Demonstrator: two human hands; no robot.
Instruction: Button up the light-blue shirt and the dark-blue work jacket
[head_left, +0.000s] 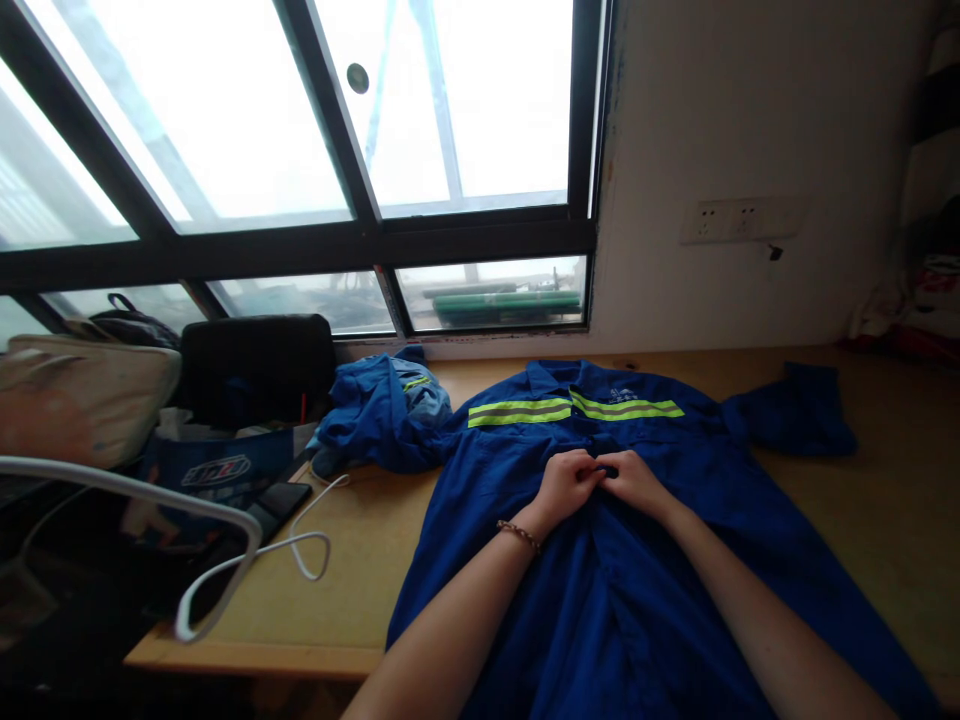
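Observation:
A blue work jacket (510, 510) with yellow-green reflective strips lies spread front side up, collar toward the window. My left hand (568, 480), with a bracelet at the wrist, pinches the jacket's front edge at the middle, below the reflective strip. Right beside it my right hand (631, 482) pinches the same front edge, and the fingertips of both hands meet there. Whether a button sits between the fingers is hidden. One sleeve (799, 410) stretches out to the right across the table.
The jacket lies on a wooden table (375, 560). A crumpled blue garment (382, 410) touches its left side. Further left are a white cable (307, 540), a dark phone-like slab (289, 497), a printed bag (225, 470) and a black case (259, 365). A window and wall sockets (742, 220) stand behind.

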